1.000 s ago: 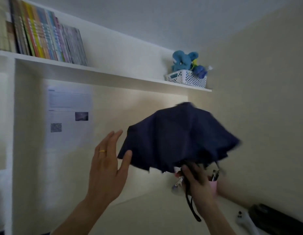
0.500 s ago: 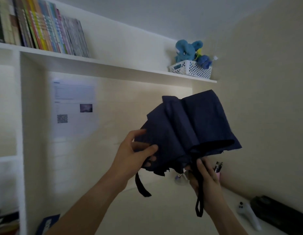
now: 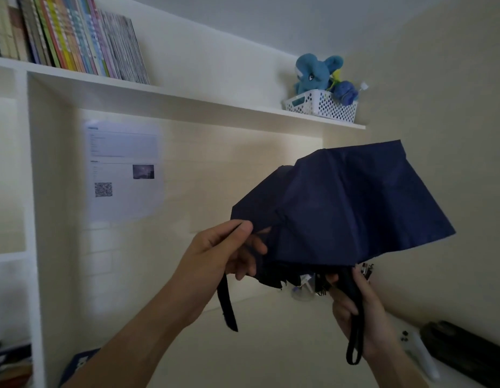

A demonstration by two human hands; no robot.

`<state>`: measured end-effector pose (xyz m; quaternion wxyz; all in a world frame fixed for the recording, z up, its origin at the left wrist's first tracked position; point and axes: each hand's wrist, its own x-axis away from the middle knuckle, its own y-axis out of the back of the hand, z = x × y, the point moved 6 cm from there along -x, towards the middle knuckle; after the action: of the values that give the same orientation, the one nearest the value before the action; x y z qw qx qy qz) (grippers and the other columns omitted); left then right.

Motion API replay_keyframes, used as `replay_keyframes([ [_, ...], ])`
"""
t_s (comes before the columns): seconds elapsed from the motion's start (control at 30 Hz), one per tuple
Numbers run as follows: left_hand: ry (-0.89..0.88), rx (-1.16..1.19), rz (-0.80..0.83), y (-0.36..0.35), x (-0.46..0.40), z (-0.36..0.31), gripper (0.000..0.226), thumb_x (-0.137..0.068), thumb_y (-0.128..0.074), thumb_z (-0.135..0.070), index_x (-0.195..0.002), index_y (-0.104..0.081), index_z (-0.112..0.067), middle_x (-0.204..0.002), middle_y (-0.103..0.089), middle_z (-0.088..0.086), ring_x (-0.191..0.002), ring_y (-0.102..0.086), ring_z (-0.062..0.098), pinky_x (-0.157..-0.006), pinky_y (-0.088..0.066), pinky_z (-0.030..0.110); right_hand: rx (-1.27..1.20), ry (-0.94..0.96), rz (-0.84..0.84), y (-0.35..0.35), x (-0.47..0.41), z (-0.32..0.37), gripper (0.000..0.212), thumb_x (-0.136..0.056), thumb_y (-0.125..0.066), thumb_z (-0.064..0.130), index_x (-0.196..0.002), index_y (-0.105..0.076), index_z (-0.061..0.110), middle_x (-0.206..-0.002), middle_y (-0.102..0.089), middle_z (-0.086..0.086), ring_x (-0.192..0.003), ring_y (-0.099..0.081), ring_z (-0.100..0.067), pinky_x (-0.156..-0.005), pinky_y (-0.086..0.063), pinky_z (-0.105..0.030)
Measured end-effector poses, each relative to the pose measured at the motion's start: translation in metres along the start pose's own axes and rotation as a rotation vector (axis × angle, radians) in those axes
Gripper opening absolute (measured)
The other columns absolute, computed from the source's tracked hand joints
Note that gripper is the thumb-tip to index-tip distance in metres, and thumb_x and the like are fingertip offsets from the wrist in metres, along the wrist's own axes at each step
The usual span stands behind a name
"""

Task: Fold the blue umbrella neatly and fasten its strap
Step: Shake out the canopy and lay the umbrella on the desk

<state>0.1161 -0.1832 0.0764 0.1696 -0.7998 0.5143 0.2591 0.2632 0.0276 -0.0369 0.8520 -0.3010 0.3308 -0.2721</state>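
The dark blue umbrella (image 3: 341,208) is collapsed but loose, its canopy billowing in the air above the desk. My left hand (image 3: 229,253) pinches the canopy's left edge between thumb and fingers. The fastening strap (image 3: 226,301) dangles below that hand, unfastened. My right hand (image 3: 355,312) grips the umbrella's handle from below, mostly hidden under the fabric. A black wrist loop (image 3: 355,337) hangs down over that hand.
A white desk (image 3: 271,345) lies below, with a pen cup (image 3: 365,271) behind the umbrella, a black case (image 3: 467,351) and a white device (image 3: 419,357) at right. A shelf (image 3: 187,99) overhead holds books (image 3: 69,37) and a basket (image 3: 321,105) with a plush toy.
My left hand went from open beside the canopy to pinching its edge. The canopy has swung up and to the right, and the strap now hangs free.
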Motion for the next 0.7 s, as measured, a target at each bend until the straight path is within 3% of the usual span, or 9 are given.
replay_keyframes([
  [0.07,-0.038,-0.024,-0.047,0.007,0.004,0.001,0.026,-0.092,-0.061,-0.03,-0.09,-0.081,-0.014,-0.091,-0.076,0.012,-0.066,-0.061,0.023,-0.06,-0.047,0.032,-0.052,-0.038,0.004,0.005,0.0,-0.007,0.04,-0.106,-0.037,0.036,-0.09,-0.066,0.014,-0.082,-0.056,-0.005,-0.041,-0.015,-0.005,-0.042,-0.012,-0.018],
  [0.2,-0.056,-0.036,-0.196,0.025,0.011,0.0,0.028,-0.078,-0.074,-0.036,-0.09,-0.083,-0.012,-0.089,-0.077,0.015,-0.069,-0.065,0.023,-0.067,-0.053,0.033,-0.166,-0.077,0.075,0.013,-0.002,-0.018,0.028,-0.104,-0.046,0.036,-0.099,-0.063,0.014,-0.088,-0.058,-0.004,-0.043,-0.019,-0.006,-0.037,-0.023,-0.017],
  [0.3,-0.027,-0.058,-0.284,0.042,0.012,0.004,0.019,-0.086,-0.074,-0.028,-0.092,-0.082,-0.012,-0.086,-0.076,0.014,-0.064,-0.064,0.023,-0.063,-0.056,0.029,-0.084,-0.062,-0.041,0.014,0.0,-0.033,0.026,-0.1,-0.046,0.036,-0.099,-0.06,0.014,-0.088,-0.059,-0.004,-0.041,-0.022,-0.005,-0.035,-0.026,-0.015],
  [0.37,-0.019,-0.162,-0.308,0.048,0.008,0.011,0.016,-0.096,-0.068,-0.021,-0.094,-0.081,-0.012,-0.083,-0.075,0.01,-0.06,-0.063,0.023,-0.059,-0.055,0.028,0.021,-0.095,-0.135,0.008,0.003,-0.059,0.029,-0.095,-0.053,0.034,-0.105,-0.064,0.009,-0.094,-0.067,-0.006,-0.041,-0.036,-0.005,-0.035,-0.033,-0.016],
  [0.5,0.005,-0.429,-0.255,0.047,-0.014,0.037,0.021,-0.101,-0.063,-0.022,-0.089,-0.078,-0.014,-0.074,-0.071,0.009,-0.049,-0.054,0.014,-0.048,-0.045,0.026,0.031,-0.201,-0.275,-0.004,0.001,-0.149,0.031,-0.095,-0.059,0.02,-0.12,-0.06,0.001,-0.113,-0.074,-0.019,-0.058,-0.056,-0.017,-0.052,-0.047,-0.027],
  [0.6,0.022,-0.607,-0.226,0.046,-0.035,0.058,0.016,-0.095,-0.071,-0.026,-0.086,-0.082,-0.018,-0.059,-0.069,-0.014,-0.05,-0.056,-0.004,-0.057,-0.047,0.019,-0.063,-0.276,-0.415,-0.004,-0.002,-0.214,0.027,-0.099,-0.059,0.012,-0.124,-0.059,0.003,-0.119,-0.072,-0.019,-0.084,-0.064,-0.025,-0.067,-0.053,-0.035],
  [0.7,0.119,-0.714,-0.235,0.055,-0.049,0.088,0.013,-0.09,-0.077,-0.026,-0.081,-0.082,-0.017,-0.055,-0.064,-0.012,-0.044,-0.053,-0.003,-0.056,-0.047,0.02,-0.088,-0.353,-0.561,0.012,0.002,-0.264,0.027,-0.099,-0.06,0.012,-0.126,-0.058,0.008,-0.12,-0.072,-0.017,-0.09,-0.064,-0.025,-0.068,-0.051,-0.037],
])
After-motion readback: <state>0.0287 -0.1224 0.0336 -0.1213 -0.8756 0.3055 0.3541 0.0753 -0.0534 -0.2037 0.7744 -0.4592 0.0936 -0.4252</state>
